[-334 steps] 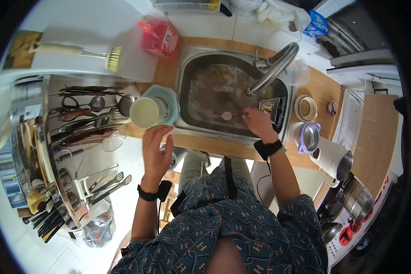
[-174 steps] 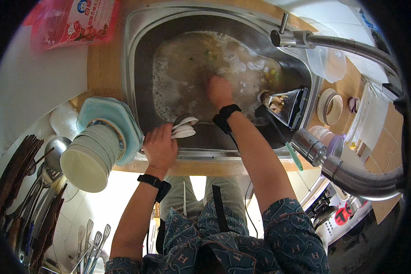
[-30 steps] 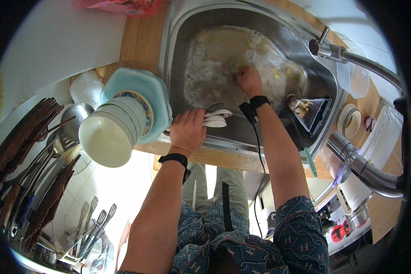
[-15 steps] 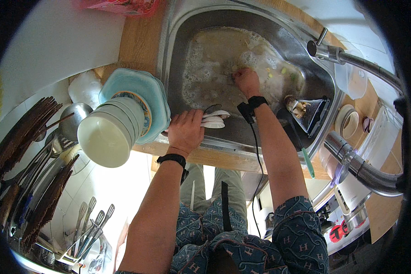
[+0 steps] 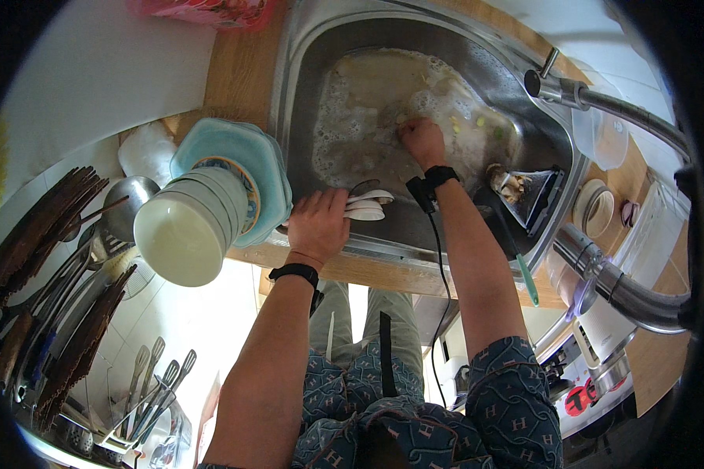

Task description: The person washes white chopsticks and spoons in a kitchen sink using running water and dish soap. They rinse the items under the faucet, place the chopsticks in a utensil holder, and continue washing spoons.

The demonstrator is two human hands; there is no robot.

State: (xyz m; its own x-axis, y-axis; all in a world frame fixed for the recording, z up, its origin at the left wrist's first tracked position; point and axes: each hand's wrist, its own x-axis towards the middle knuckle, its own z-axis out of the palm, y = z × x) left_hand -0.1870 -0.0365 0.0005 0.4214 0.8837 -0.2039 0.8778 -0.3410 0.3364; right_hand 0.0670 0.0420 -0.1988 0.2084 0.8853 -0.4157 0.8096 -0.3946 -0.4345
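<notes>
At the near left rim of the sink (image 5: 301,117), my left hand (image 5: 321,223) is closed round several spoons (image 5: 365,209), white ones with a dark one among them, their bowls sticking out over the basin. My right hand (image 5: 422,143) reaches down into cloudy, foamy dishwater (image 5: 368,102); its fingers are under the surface, so whatever they touch is hidden. Bits of green and yellow food float just right of that hand. A black sink caddy (image 5: 528,199) holding food scraps sits in the basin's right corner, beside a green-handled brush (image 5: 528,281).
Left of the sink, pale green bowls (image 5: 184,234) are stacked on light blue plates (image 5: 270,164). A steel faucet (image 5: 559,90) arches over the right side. Cooking utensils (image 5: 156,383) stand at the lower left. A black cable (image 5: 438,289) hangs from my right wrist.
The floating food bits and foam have drifted slightly, with more yellowish bits showing beside my right hand. Both hands stay almost in place, the left still with the spoons.
</notes>
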